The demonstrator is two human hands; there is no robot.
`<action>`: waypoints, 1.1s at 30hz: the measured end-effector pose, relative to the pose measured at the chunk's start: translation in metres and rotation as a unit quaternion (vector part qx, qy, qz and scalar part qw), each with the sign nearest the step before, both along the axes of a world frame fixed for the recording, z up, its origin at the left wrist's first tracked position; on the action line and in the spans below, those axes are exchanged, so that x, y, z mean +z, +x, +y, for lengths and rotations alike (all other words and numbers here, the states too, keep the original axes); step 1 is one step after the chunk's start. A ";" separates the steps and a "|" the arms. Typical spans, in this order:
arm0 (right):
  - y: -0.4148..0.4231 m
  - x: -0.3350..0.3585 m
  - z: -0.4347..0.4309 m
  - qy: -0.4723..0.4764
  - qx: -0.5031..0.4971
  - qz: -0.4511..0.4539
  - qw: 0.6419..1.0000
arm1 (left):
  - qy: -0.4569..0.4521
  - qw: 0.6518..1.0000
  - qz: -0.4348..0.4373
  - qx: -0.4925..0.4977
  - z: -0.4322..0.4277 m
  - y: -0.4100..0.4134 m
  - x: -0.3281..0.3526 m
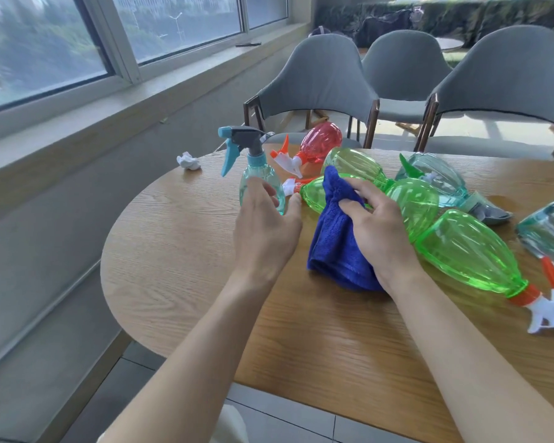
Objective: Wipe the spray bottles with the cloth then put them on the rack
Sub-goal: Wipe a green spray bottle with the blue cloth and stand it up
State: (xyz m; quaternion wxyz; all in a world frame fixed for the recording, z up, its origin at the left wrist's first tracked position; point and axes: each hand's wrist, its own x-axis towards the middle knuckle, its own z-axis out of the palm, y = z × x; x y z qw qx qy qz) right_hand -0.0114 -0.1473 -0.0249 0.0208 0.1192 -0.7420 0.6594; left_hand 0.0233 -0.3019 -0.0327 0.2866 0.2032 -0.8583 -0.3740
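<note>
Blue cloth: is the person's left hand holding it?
No, the right hand grips the blue cloth; the left hand is at the upright teal spray bottle.

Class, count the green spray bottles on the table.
4 green bottles: one under the cloth, one behind it, one right of it, one nearest the camera. More may be hidden.

Clear teal plastic spray bottle (550, 231) cropped by right edge; folded blue microfibre cloth (336, 244) hides middle of green translucent spray bottle (312, 195).
</note>
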 end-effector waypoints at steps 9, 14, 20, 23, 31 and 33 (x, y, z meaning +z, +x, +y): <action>0.000 0.002 0.023 0.052 -0.060 -0.028 0.996 | 0.000 0.981 -0.061 -0.187 0.035 -0.035 -0.013; 0.000 0.006 0.036 0.101 -0.077 -0.006 0.992 | -0.063 0.972 -0.062 -0.219 0.044 -0.048 -0.014; -0.001 0.008 0.042 0.107 -0.048 -0.018 0.993 | -0.052 0.985 -0.014 -0.162 0.039 -0.045 -0.015; 0.000 0.012 0.040 0.106 -0.025 -0.025 0.994 | -0.021 0.992 0.000 -0.125 0.036 -0.042 -0.013; 0.006 0.015 0.029 0.094 0.040 -0.064 0.993 | 0.074 0.993 -0.086 -0.042 0.044 -0.029 0.001; 0.006 0.015 0.031 0.096 0.041 -0.066 0.992 | 0.108 0.987 -0.107 -0.051 0.045 -0.029 0.004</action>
